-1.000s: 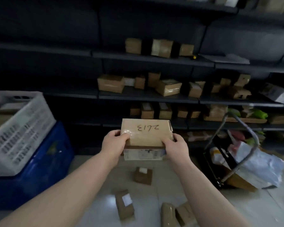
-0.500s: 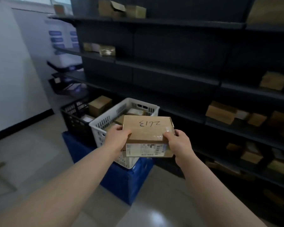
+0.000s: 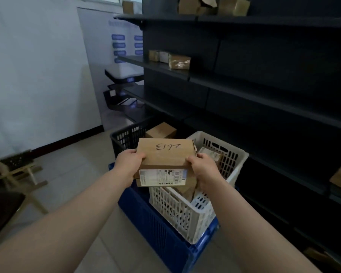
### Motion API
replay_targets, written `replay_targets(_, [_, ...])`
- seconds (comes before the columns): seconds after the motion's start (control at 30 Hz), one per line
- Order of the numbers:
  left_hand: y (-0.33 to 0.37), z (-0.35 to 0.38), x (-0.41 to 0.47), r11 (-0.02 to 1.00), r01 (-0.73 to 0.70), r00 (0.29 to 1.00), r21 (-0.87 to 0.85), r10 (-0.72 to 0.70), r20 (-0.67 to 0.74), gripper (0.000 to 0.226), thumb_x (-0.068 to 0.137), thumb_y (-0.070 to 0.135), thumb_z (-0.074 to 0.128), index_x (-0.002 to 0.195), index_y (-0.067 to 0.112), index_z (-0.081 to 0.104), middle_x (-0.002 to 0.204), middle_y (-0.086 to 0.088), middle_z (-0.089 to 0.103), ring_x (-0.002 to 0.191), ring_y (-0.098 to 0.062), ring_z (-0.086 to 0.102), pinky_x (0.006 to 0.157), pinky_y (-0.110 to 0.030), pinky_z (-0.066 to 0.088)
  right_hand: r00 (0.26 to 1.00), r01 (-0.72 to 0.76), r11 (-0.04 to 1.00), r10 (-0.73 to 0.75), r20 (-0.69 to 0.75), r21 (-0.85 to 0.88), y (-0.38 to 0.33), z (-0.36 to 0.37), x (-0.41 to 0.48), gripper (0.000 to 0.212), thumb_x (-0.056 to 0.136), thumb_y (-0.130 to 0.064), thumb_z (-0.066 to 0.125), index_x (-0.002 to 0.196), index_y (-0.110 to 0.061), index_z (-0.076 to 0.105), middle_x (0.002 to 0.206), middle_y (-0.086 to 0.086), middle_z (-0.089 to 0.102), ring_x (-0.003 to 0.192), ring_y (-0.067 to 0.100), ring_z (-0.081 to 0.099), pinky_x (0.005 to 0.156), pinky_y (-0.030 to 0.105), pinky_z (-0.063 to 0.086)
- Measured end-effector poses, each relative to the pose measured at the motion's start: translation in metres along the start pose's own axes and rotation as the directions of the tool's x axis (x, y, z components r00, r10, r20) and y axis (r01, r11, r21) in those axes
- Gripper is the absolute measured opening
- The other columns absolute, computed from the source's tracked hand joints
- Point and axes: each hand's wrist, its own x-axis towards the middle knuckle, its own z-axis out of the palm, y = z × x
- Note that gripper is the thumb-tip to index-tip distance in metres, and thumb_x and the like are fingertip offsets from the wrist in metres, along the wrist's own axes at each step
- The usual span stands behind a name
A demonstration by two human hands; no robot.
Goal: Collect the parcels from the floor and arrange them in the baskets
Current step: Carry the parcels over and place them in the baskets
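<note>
While both bare forearms reached up from the bottom of the frame, a brown cardboard parcel (image 3: 165, 154) was held in the air at the centre, its top bearing a handwritten number that read upside down and its near face carrying a white barcode label. The left hand (image 3: 129, 164) gripped the parcel's left edge with the thumb curled over the top, and the right hand (image 3: 204, 169) clamped the right edge the same way; the fingers beneath were hidden. The parcel hung over the left part of the white basket (image 3: 187, 215), whether clear of the rim I could not tell. That slotted basket sat on a blue crate (image 3: 161, 231) at lower centre and already held a labelled packet (image 3: 211, 156) near its far side. Just beyond it, toward the upper left, stood a black basket (image 3: 126, 137) with a brown box (image 3: 161, 131) inside. Dark shelving (image 3: 264, 85) filled the right half of the frame, with small packages (image 3: 171, 59) on a shelf in the upper middle. A wooden frame (image 3: 22, 174) stood on the pale floor (image 3: 77, 174) at the left edge.
</note>
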Motion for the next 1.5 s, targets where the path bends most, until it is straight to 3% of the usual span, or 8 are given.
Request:
replay_targets(0.07, [0.015,0.005,0.036,1.000,0.003,0.999,-0.014,-0.004,-0.034,0.027,0.092,0.018,0.060,0.118,0.021,0.055,0.100,-0.006,0.063,0.083,-0.023,0.062,0.064,-0.037,0.055,1.000,0.001,1.000,-0.001,0.019,-0.016,-0.016,0.014,0.038,0.027,0.089,-0.022,0.056,0.115,-0.013,0.059,0.102,0.007,0.067,0.092,0.025,0.065,0.081,0.042,0.056])
replay_targets(0.2, [0.040,0.011,0.107,1.000,0.021,0.996,-0.007,-0.022,-0.092,0.045,0.090,0.020,0.062,0.133,0.019,0.050,0.111,-0.008,0.061,0.097,-0.028,0.061,0.086,-0.048,0.055,0.997,0.010,0.998,-0.005,0.081,-0.058,-0.046,0.041,0.113,0.030,0.086,-0.020,0.057,0.114,-0.011,0.062,0.101,0.009,0.068,0.084,0.024,0.064,0.057,0.030,0.048])
replay_targets(0.43, [0.049,0.015,0.215,0.996,0.063,0.994,0.063,-0.057,-0.092,0.051,0.090,0.015,0.060,0.140,0.018,0.048,0.114,-0.010,0.062,0.097,-0.029,0.062,0.083,-0.046,0.056,0.996,-0.060,0.998,0.060,0.067,-0.013,-0.065,0.081,0.208,0.025,0.091,-0.013,0.053,0.066,-0.008,0.055,0.068,0.005,0.052,0.061,0.018,0.047,0.052,0.028,0.035])
replay_targets(0.7, [0.029,0.024,0.343,0.974,0.180,0.983,0.139,-0.183,0.014,0.043,0.089,0.008,0.057,0.131,0.010,0.055,0.100,-0.009,0.065,0.075,-0.020,0.063,0.050,-0.026,0.046,0.968,-0.252,0.967,0.252,0.005,0.036,-0.042,0.137,0.304,0.029,0.089,-0.017,0.053,0.102,0.007,0.066,0.087,0.018,0.059,0.074,0.024,0.051,0.063,0.034,0.039])
replay_targets(0.8, [0.023,0.021,0.393,0.956,0.212,0.973,0.205,-0.227,0.052,0.029,0.088,0.005,0.056,0.116,0.013,0.059,0.091,-0.010,0.064,0.074,-0.021,0.061,0.054,-0.028,0.048,0.944,-0.329,0.943,0.330,-0.025,0.052,-0.035,0.163,0.334,0.040,0.088,-0.018,0.055,0.117,0.010,0.060,0.112,0.028,0.066,0.081,0.027,0.056,0.070,0.035,0.044])
replay_targets(0.93, [0.013,0.013,0.466,0.903,0.243,0.949,0.355,-0.297,0.103,0.019,0.083,0.000,0.057,0.098,0.005,0.067,0.093,-0.016,0.066,0.086,-0.031,0.064,0.071,-0.038,0.055,0.872,-0.473,0.873,0.483,-0.076,0.122,-0.018,0.203,0.374,0.028,0.093,-0.022,0.057,0.111,-0.003,0.065,0.114,0.017,0.067,0.096,0.028,0.063,0.088,0.040,0.054])
replay_targets(1.23, [-0.027,0.016,0.559,0.741,0.221,0.847,0.634,-0.468,0.252,0.022,0.088,0.000,0.053,0.103,0.002,0.068,0.098,-0.015,0.067,0.078,-0.022,0.060,0.053,-0.023,0.045,0.728,-0.615,0.737,0.667,-0.159,0.280,0.013,0.259,0.415,0.011,0.096,-0.019,0.055,0.098,-0.010,0.060,0.102,0.012,0.066,0.093,0.028,0.063,0.083,0.038,0.054])
replay_targets(1.5, [-0.060,0.024,0.589,0.625,0.107,0.852,0.773,-0.458,0.253,0.027,0.093,0.009,0.050,0.116,0.005,0.064,0.107,-0.012,0.063,0.098,-0.027,0.058,0.078,-0.031,0.049,0.669,-0.657,0.676,0.727,-0.155,0.333,0.042,0.274,0.427,0.009,0.097,-0.015,0.053,0.099,-0.009,0.059,0.093,0.008,0.062,0.082,0.022,0.059,0.081,0.036,0.050])
